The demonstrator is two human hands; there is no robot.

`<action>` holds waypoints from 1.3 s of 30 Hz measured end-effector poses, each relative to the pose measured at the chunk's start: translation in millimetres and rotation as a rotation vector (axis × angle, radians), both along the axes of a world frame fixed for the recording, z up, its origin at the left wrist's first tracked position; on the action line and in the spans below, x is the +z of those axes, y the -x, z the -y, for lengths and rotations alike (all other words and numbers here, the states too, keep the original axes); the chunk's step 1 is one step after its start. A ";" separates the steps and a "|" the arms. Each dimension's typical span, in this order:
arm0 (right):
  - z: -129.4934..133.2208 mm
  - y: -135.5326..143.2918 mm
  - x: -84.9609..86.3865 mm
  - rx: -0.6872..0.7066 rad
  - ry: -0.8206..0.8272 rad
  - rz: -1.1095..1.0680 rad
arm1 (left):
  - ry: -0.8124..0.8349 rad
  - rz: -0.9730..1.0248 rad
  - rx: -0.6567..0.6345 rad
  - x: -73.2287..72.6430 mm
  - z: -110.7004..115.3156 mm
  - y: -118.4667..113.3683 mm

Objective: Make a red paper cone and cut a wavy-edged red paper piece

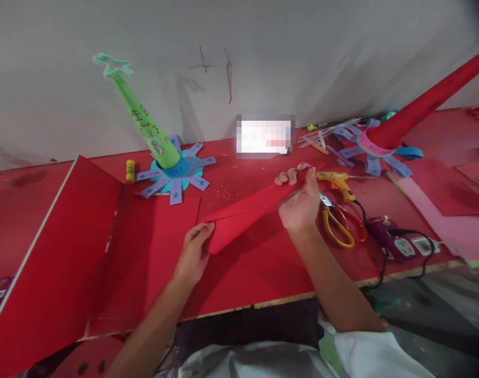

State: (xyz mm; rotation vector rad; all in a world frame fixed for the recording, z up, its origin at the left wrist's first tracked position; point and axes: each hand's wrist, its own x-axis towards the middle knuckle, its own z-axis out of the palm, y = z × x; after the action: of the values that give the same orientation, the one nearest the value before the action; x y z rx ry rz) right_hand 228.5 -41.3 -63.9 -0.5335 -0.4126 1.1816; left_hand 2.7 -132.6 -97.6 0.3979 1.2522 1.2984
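Between my two hands a sheet of red paper (243,215) is rolled into a long narrow cone above the table. The fingers of my left hand (194,249) pinch its wide lower end. My right hand (302,199) grips the narrow tip, which points up and to the right. Just right of that hand lie scissors (339,226) with yellow and red handles and a yellow glue gun (337,184). A finished-looking green cone (152,126) stands behind on the left, with a fuzzy star on top and purple strips around its base.
A red board (54,252) stands upright at the left, near a glue stick (130,171). A blurred bright screen (265,137) leans on the wall. At right are a red cone (428,100), a purple power strip (392,239) with cables, and pink sheets (428,215).
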 end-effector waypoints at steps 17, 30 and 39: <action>0.0 1.2 4.0 0.105 -0.040 0.181 | 0.054 0.181 0.211 2.4 -10.5 12.6; -7.0 -5.6 -21.1 0.225 -0.054 0.384 | -0.079 0.127 0.281 1.0 -11.9 19.2; -9.3 1.1 -33.4 0.188 0.037 0.318 | -0.105 0.018 0.271 -8.9 -10.9 20.9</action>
State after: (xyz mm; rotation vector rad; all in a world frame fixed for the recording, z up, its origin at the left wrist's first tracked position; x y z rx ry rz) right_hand 227.4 -32.0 -97.3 -0.7305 -0.7268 1.2895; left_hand -18.2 -121.7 -106.4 0.2964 1.2570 1.5984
